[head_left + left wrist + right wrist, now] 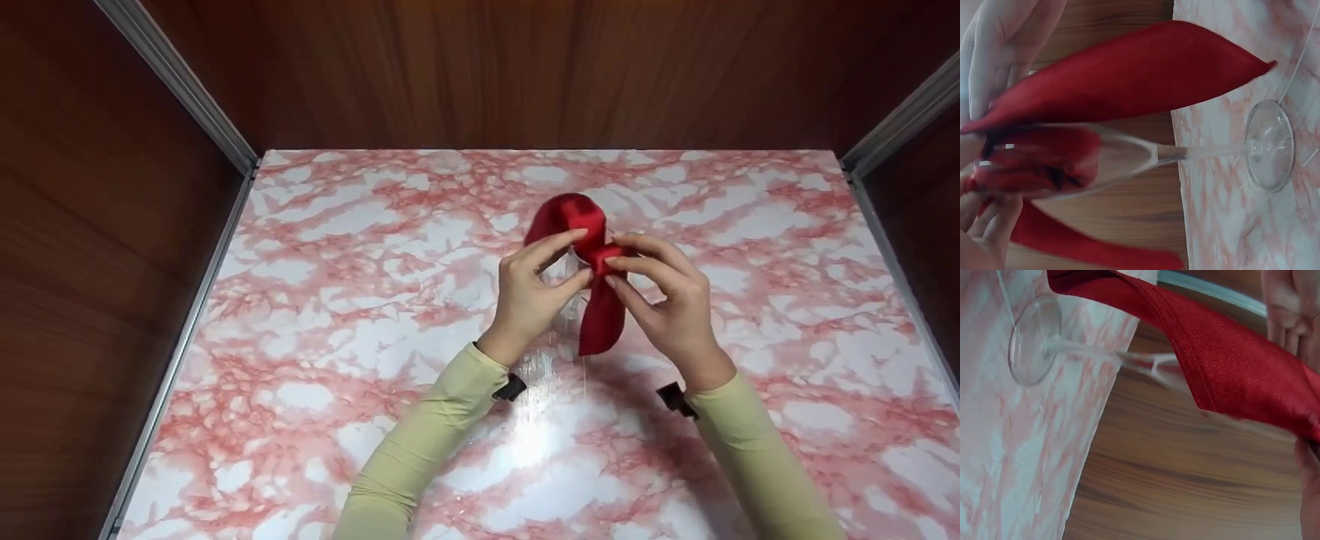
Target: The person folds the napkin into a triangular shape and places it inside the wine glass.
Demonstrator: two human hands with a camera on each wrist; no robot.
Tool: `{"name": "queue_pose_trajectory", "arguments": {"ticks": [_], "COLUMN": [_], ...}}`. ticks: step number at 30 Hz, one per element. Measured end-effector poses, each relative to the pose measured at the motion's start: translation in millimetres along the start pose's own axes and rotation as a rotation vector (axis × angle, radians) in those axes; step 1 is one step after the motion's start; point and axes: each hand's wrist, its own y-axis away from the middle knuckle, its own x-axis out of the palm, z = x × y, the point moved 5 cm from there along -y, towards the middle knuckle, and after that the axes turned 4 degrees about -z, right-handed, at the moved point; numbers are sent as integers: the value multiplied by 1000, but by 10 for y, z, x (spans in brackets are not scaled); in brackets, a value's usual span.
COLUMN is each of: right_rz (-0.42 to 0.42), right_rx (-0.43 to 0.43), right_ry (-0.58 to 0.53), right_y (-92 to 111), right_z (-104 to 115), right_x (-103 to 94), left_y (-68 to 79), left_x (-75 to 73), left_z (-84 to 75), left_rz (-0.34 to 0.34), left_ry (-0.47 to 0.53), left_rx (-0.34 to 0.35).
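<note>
A red cloth napkin (602,319) is tucked into a clear stemmed glass (1129,152). One part arches above the rim, and pointed flaps hang outside the bowl. The glass stands upright on its round foot (1033,340). My left hand (529,289) is at the rim from the left, its thumb and index finger bent about the napkin. From the right, my right hand (671,296) pinches a fold of the napkin between thumb and fingers. Through the bowl in the left wrist view, bunched red cloth shows. The flaps hide part of the bowl in the right wrist view.
The glass stands on a pink-and-white marbled tabletop (300,360). Brown wood-grain panels (480,75) rise behind and at the sides, with metal strips (195,90) along the corners. A thin clear strand runs by the glass foot.
</note>
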Motion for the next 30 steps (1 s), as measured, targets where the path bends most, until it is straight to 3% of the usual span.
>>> {"name": "queue_pose_trajectory", "arguments": {"ticks": [8,16,22,30], "right_rz": [29,-114,-131,-152], "right_rx": [-18,-58,-28,46], "right_ry": [-15,229,302,317], "right_y": [-18,214,308,270], "right_z": [-91,-207,-141,-196], "right_x": [23,73,176,199], "left_y": [97,104,134,128], "left_x": [15,-58,-106,-272], "left_z": [88,140,187,194], "left_rz": [-113,-144,-126,-49], "left_ry": [-117,-127,-126,-345], "left_rx": [36,-12,-4,94]}}
